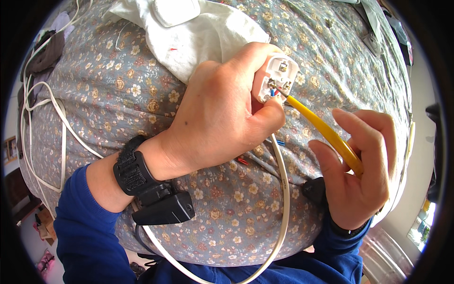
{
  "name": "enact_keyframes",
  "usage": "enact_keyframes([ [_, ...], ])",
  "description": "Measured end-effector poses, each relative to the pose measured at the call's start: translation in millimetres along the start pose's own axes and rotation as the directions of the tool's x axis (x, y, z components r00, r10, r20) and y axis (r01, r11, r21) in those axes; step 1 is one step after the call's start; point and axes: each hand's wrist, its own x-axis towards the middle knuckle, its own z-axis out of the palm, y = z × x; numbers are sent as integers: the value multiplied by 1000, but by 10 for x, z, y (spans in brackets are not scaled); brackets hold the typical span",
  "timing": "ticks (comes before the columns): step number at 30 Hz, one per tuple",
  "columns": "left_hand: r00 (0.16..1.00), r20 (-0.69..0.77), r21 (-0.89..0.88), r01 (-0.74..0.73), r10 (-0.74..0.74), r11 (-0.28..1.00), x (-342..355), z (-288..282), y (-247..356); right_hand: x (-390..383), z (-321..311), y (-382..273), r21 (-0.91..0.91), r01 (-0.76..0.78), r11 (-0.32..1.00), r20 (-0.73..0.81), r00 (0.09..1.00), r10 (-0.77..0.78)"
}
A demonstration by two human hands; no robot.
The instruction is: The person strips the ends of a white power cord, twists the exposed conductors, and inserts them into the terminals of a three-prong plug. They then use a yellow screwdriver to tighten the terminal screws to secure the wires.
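Note:
My left hand (222, 113) grips an opened white plug (283, 71), its inner side facing up. Metal terminals show inside it, and a blue wire (273, 93) sits at its lower end by my thumb. A white cable (285, 189) runs down from beneath that hand in a wide loop. My right hand (362, 165) holds a slim yellow tool (326, 130) against the palm, thumb and forefinger apart. The tool's thin dark tip reaches the plug's lower right edge; its exact kind is unclear.
A flowered cloth (227, 203) covers the surface. Beyond my left hand lies a white cloth (208, 33) with a white rounded cover (176, 10). Coiled white cable (61, 123) lies at the left. Red wire scraps (242, 161) and blue wire scraps (280, 142) lie below the plug.

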Motion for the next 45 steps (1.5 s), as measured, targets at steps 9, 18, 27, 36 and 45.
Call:
enact_keyframes([
  [9,998,-11,80,-61,62,995,22,-15,-6,11,-2,12,122,-33,992,108,994,20],
  [18,999,17,7,39,-39,999,19,-19,24,13,76,75,139,3,990,46,999,-9],
  [27,999,31,-83,46,-43,995,33,-33,21,-3,-88,96,47,39,998,8,999,-39],
  [36,994,60,-69,94,-89,993,27,-52,35,-5,-104,32,78,30,996,48,998,-34],
  [45,994,41,-67,104,-102,992,31,-35,36,-6,-43,-20,82,-10,997,26,1000,8],
])
